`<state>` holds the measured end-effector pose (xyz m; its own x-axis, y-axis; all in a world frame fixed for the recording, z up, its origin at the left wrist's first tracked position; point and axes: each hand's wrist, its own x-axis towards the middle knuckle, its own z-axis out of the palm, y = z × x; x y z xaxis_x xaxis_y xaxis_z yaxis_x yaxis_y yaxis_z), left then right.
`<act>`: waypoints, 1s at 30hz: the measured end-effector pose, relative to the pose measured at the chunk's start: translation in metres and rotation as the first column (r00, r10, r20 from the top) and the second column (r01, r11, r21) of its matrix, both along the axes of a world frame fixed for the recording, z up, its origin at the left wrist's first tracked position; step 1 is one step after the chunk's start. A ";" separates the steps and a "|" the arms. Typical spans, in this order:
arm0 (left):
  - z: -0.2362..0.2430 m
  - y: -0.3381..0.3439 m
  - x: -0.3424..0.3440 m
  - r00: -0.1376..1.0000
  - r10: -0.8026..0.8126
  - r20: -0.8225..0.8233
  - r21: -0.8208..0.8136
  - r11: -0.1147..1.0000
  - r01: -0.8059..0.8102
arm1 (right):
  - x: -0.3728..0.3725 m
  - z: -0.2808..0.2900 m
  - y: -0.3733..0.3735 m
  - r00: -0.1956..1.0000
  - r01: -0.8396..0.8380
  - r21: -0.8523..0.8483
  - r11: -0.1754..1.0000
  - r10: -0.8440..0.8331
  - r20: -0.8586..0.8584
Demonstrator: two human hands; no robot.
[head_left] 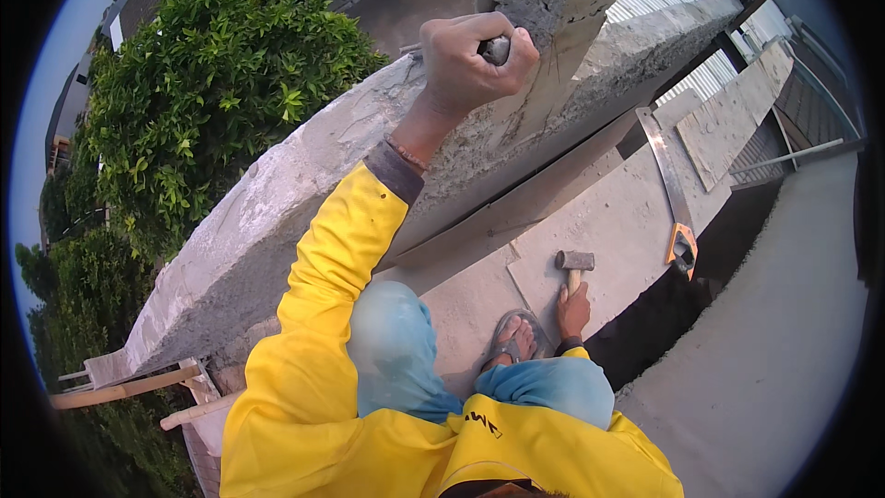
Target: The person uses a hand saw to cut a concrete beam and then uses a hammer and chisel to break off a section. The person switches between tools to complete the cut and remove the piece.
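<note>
Rooftop building site: rough concrete parapet [277,221], hammer [574,267].

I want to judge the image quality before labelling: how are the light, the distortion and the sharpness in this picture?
Head view: soft, even daylight with no glare; a deep shadow lies right of the hammer. Fisheye distortion bends the concrete wall and the handsaw, and the corners are black. The left hand on a metal tool and the right hand are sharp; the tree is slightly soft.

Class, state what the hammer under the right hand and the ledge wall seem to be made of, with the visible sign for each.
Hammer: head looks like dull grey metal, handle pale bare wood, probably unvarnished. Ledge wall: rough grey concrete or cement render, judging by its grainy, chipped, matte surface.
</note>
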<state>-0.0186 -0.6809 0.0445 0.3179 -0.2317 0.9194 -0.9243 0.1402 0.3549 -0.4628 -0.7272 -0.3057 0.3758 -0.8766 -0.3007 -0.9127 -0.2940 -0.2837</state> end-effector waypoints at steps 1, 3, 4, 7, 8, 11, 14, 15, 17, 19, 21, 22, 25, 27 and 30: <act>0.005 0.000 0.003 0.999 -0.012 -0.036 0.016 1.000 0.013 | 0.000 0.000 0.000 1.000 0.002 0.008 1.000 -0.002 -0.008; 0.017 -0.003 0.011 0.998 0.004 -0.070 0.006 1.000 -0.004 | 0.001 0.000 0.000 0.999 0.012 0.022 1.000 -0.011 -0.036; 0.023 -0.006 0.017 0.999 -0.043 -0.030 -0.046 0.998 0.042 | 0.002 0.000 0.000 0.997 0.027 0.028 0.999 -0.025 -0.070; 0.036 -0.015 0.040 0.941 0.061 -0.333 0.020 0.998 -0.057 | 0.005 0.002 0.001 0.990 0.068 0.033 0.997 -0.063 -0.127; 0.034 -0.015 0.038 0.954 0.081 -0.288 0.061 0.996 -0.066 | 0.005 0.005 0.001 0.993 0.066 0.054 0.996 -0.060 -0.104; 0.026 -0.013 0.029 0.979 0.081 -0.185 0.009 0.997 -0.081 | 0.006 0.010 0.000 0.993 0.057 0.007 0.998 -0.056 -0.100; 0.019 -0.003 0.017 0.978 0.099 -0.186 -0.022 0.994 -0.105 | 0.004 0.013 -0.002 0.998 0.007 -0.034 0.999 -0.009 -0.058; 0.017 0.002 0.015 0.976 0.108 -0.187 -0.065 0.990 -0.122 | 0.004 0.015 -0.003 0.999 0.003 -0.069 0.998 -0.006 -0.034; 0.015 0.007 0.017 0.975 0.141 -0.171 -0.175 0.970 -0.171 | 0.003 0.015 -0.005 1.000 0.000 -0.038 0.999 0.000 0.000; 0.017 0.005 0.026 0.967 0.191 -0.167 -0.263 0.937 -0.231 | 0.003 0.013 -0.007 1.000 0.019 0.015 1.000 -0.019 0.008; 0.018 0.000 0.034 0.948 0.238 -0.210 -0.299 0.908 -0.294 | 0.002 0.012 -0.008 1.000 0.013 -0.018 1.000 -0.013 0.028; 0.019 -0.002 0.037 0.944 0.240 -0.224 -0.294 0.907 -0.301 | 0.002 0.011 -0.009 1.000 0.004 -0.010 1.000 -0.004 0.024; 0.021 -0.004 0.038 0.941 0.237 -0.242 -0.291 0.907 -0.303 | 0.001 0.008 -0.009 1.000 -0.019 -0.016 1.000 0.019 -0.017; 0.019 0.001 0.032 0.938 0.217 -0.269 -0.257 0.923 -0.287 | 0.002 0.008 -0.008 0.999 -0.017 -0.036 0.999 0.015 -0.036; 0.000 0.022 0.013 0.996 0.084 -0.036 -0.164 0.982 -0.088 | 0.004 0.008 -0.005 0.999 -0.020 -0.055 0.998 0.019 -0.027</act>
